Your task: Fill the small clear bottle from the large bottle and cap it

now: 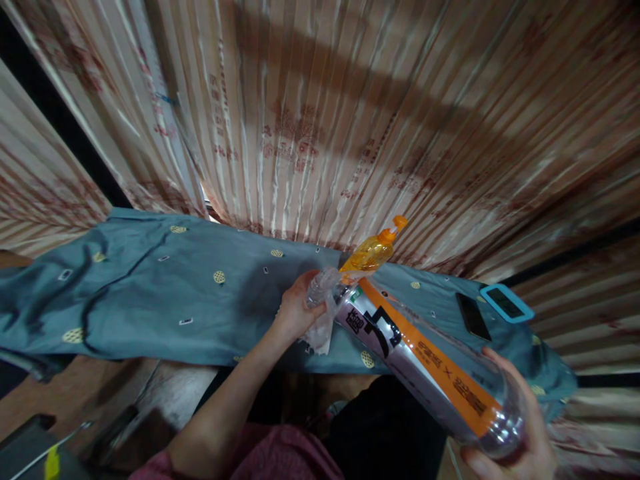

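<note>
A large clear plastic bottle (410,360) with an orange and silver label lies slanted across the view, held above the cloth-covered table. My right hand (525,427) is wrapped around its wide base at the lower right. At the bottle's other end, my left hand (295,307) is closed on a crumpled whitish tissue (320,333), pressed against clear plastic by the bottle's narrow end. Just behind that end stands a smaller bottle of amber liquid (370,253) with an orange top, its lower part hidden.
A grey-green cloth with yellow pineapple prints (160,280) covers the table. On its right side lie a dark phone (473,315) and a light-blue framed device (507,303). Pleated patterned curtains (320,120) hang close behind the table.
</note>
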Available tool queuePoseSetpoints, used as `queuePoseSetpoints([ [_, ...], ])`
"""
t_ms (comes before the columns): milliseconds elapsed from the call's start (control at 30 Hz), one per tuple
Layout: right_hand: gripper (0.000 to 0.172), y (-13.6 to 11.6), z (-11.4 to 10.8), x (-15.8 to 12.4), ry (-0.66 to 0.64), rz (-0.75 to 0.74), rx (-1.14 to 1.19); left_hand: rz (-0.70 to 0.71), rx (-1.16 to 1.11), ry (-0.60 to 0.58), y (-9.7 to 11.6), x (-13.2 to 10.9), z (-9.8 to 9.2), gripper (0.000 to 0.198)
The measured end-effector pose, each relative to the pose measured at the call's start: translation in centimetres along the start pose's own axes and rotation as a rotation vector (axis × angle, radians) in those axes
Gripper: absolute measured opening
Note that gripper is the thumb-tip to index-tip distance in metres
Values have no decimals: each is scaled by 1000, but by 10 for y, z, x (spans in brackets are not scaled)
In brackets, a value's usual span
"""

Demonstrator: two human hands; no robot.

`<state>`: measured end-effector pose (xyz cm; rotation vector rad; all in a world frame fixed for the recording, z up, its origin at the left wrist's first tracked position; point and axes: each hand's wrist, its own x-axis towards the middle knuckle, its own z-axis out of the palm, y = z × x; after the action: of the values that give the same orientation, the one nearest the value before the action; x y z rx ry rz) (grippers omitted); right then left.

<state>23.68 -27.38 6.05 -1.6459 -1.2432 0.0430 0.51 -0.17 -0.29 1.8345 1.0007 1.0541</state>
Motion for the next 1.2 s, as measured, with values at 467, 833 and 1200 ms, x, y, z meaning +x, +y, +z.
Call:
queuePoseSetpoints([
  [467,99,-4,2,-1,12,48,56,2,0,5,-3,0,0,63],
  [833,93,-3,1,1,10,58,61,7,7,6,-1,1,0,61],
  [1200,100,-2,4,0,27,79,60,7,-5,-3,-1,1,0,61],
])
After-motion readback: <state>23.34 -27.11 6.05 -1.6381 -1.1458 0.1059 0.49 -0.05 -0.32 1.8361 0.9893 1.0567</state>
